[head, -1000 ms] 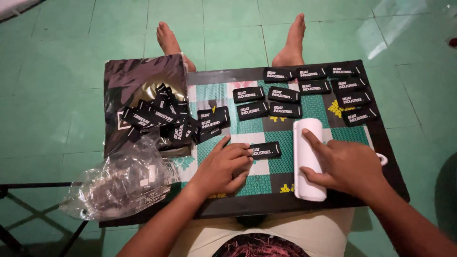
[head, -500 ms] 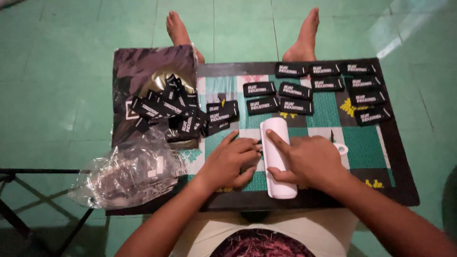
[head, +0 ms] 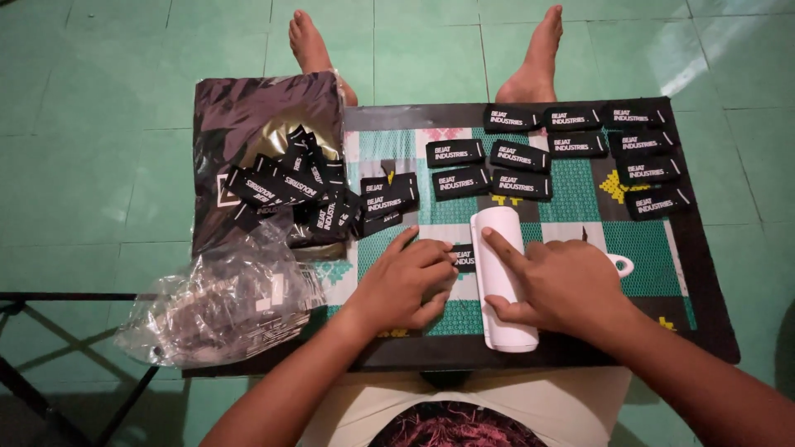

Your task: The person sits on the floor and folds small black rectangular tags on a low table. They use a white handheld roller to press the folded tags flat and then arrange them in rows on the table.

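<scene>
Labels, small black woven ones with white lettering, lie over a patterned green mat (head: 580, 207) on a dark board (head: 712, 323). One black label (head: 464, 258) sits at centre frame, mostly covered by the left hand (head: 410, 281); only its right end shows between the two hands. The left hand's fingers are curled loosely together and press down on it, the thumb stretched toward upper right. Just beside it stands a white roller (head: 501, 277), lying lengthwise from centre to the lower edge of the board. The right hand (head: 567, 285) rests flat on the roller, forefinger extended along its top, the other fingers spread slightly and the thumb tucked against the roller's lower side. A white handle loop (head: 623, 265) pokes out right of that hand.

Finished rows of labels (head: 571, 149) sit at upper right; a loose heap (head: 306, 194) lies at upper left on a dark glossy bag (head: 248, 116). A crumpled clear plastic bag (head: 224, 302) is at lower left. Whether the roller touches the hidden label cannot be told. Both forearms are cut off by the lower frame edge.
</scene>
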